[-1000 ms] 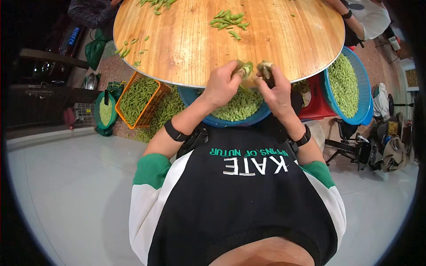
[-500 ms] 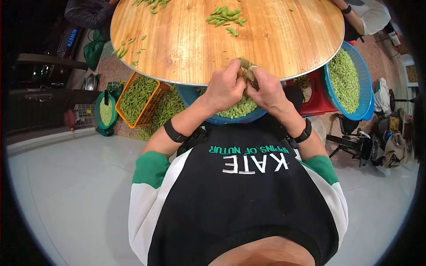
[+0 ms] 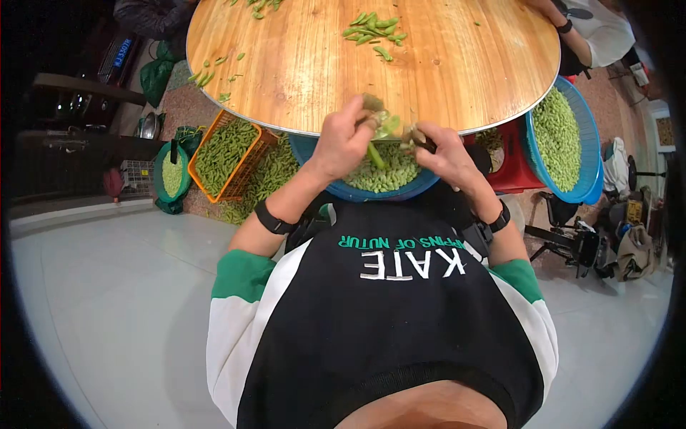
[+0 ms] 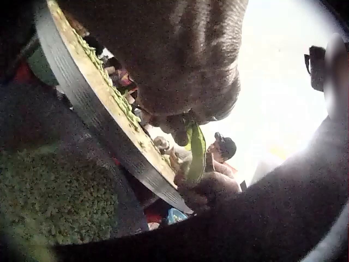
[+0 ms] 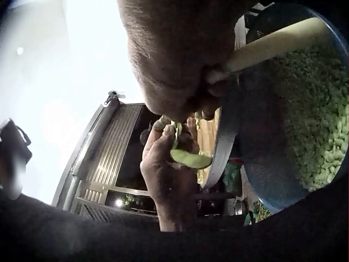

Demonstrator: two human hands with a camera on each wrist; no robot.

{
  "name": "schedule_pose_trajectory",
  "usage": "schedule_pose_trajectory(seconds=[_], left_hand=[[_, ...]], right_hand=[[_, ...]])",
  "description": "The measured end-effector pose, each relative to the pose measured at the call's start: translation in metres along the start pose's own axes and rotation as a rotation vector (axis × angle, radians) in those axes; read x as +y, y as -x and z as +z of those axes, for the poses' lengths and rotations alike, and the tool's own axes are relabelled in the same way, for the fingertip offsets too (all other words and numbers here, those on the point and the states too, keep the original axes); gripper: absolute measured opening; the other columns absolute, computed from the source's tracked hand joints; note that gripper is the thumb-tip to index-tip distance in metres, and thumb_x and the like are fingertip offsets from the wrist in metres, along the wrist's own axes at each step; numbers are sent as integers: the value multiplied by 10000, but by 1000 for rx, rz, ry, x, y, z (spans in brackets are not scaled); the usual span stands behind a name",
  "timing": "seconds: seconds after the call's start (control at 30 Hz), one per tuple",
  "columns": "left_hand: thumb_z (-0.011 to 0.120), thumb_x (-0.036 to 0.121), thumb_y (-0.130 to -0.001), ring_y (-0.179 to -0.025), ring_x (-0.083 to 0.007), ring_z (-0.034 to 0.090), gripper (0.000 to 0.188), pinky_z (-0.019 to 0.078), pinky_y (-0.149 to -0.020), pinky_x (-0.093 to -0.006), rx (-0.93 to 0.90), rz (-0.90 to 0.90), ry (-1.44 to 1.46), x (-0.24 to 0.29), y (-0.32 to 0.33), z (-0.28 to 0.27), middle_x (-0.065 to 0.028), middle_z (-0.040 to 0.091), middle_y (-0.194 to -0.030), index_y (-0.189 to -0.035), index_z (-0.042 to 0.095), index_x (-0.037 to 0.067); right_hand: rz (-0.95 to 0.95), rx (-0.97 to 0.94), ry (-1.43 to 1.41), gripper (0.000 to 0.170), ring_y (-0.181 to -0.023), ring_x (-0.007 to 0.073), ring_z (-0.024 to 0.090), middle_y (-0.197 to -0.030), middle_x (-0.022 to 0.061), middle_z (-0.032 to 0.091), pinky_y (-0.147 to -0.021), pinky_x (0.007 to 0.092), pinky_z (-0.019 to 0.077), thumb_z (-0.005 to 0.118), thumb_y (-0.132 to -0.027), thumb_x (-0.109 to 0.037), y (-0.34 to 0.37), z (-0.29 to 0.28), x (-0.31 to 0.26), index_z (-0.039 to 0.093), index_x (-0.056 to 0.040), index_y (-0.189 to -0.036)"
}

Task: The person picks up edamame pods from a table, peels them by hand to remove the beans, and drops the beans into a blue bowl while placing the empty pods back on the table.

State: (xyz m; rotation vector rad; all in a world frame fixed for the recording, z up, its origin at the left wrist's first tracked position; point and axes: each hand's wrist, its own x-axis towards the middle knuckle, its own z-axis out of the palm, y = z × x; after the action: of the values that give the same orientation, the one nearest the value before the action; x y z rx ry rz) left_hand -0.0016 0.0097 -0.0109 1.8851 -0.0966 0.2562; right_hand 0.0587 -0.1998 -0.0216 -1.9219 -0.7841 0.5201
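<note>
My left hand [image 3: 343, 143] pinches green soybean pods above the near edge of the table. One soybean pod [image 3: 376, 156] hangs below its fingers, and in the right wrist view a plump pod [image 5: 191, 159] lies across that hand. My right hand [image 3: 451, 157] is a short way off with bent fingers, brownish material at its fingertips. In the left wrist view a pod [image 4: 197, 153] overlaps the right hand's fingers; I cannot tell whether they grip anything. Under both hands sits a blue basin [image 3: 336, 191] of shelled beans [image 3: 389, 175].
On the round wooden table [image 3: 300, 71] lies a pile of pods [image 3: 373, 27]. An orange crate [image 3: 236, 187] of pods stands at left, a blue basket [image 3: 594, 136] of beans at right beside a red stool [image 3: 520, 168]. Another person's arm [image 3: 572, 36] reaches in at upper right.
Half a second ago my hands met at the table edge; now they have drawn apart sideways. A green pod now shows hanging from the left hand.
</note>
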Motion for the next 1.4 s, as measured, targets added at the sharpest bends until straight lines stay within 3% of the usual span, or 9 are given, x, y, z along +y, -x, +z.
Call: schedule_pose_trajectory(seconds=[0.07,0.17,0.3,0.47,0.77,0.87,1.1,1.2,1.4], left_hand=[[520,36,-865,-662,-195,639,150,482,-579,-302,58,-78,-95,5,5,-20,-150,651,-773,-1003,565,-3],[602,106,-842,-608,-239,611,64,470,-527,-362,345,227,-754,-1,8,-70,-105,640,-738,-897,610,76],[657,203,-782,-808,-312,578,133,459,-690,-441,312,79,-1485,-13,13,-131,-109,596,-803,-827,631,81],[592,149,-826,-831,-338,584,110,478,-725,-438,190,121,-840,-26,-48,-108,-151,605,-862,-867,627,53],[572,185,-822,-900,-375,607,225,483,-782,-449,2,158,-744,-56,-204,-2,-199,635,-931,-967,638,27],[594,202,-782,-912,-384,609,266,489,-794,-456,-85,79,-871,-71,-218,4,-212,640,-940,-977,631,26],[606,140,-768,-754,-327,640,218,513,-692,-404,12,98,-563,-40,-163,-14,-171,656,-838,-940,612,7],[631,9,-781,-584,-53,502,128,392,-511,-187,-34,-211,349,-22,-127,-19,12,545,-694,-908,610,18],[625,-18,-817,-605,-60,524,120,394,-511,-186,-130,-287,572,-7,-69,-3,-18,602,-772,-929,599,16]], right_hand=[[-148,-16,4,276,-690,167,551,-754,112,560,-648,286,454,545,-726,21,0,8,7,580,13,-1000],[-310,-43,38,294,-779,316,538,-838,147,497,-692,368,457,586,-717,-19,4,8,6,588,-19,-1010],[-334,-19,12,266,-741,299,556,-822,139,544,-672,351,463,604,-769,-60,2,8,9,583,-11,-1030],[-82,62,-425,278,-605,102,546,-871,65,614,-532,242,459,500,-920,-133,-10,9,-2,536,37,-1137],[102,146,-610,302,-566,60,526,-866,72,611,-439,184,394,435,-971,-137,-28,8,9,502,29,-1214],[87,141,-578,175,-537,63,521,-778,44,592,-436,197,404,431,-953,-139,-29,6,9,524,7,-981],[123,175,-671,264,-528,64,507,-767,40,579,-432,196,397,454,-956,-152,-28,4,5,534,10,-1148],[166,180,-953,367,-514,59,458,-796,49,568,-414,185,360,453,-979,-178,-29,7,6,461,-18,-1309],[172,92,-1250,286,-533,94,448,-818,73,559,-408,200,344,451,-973,-186,-33,11,-1,483,-44,-1220]])
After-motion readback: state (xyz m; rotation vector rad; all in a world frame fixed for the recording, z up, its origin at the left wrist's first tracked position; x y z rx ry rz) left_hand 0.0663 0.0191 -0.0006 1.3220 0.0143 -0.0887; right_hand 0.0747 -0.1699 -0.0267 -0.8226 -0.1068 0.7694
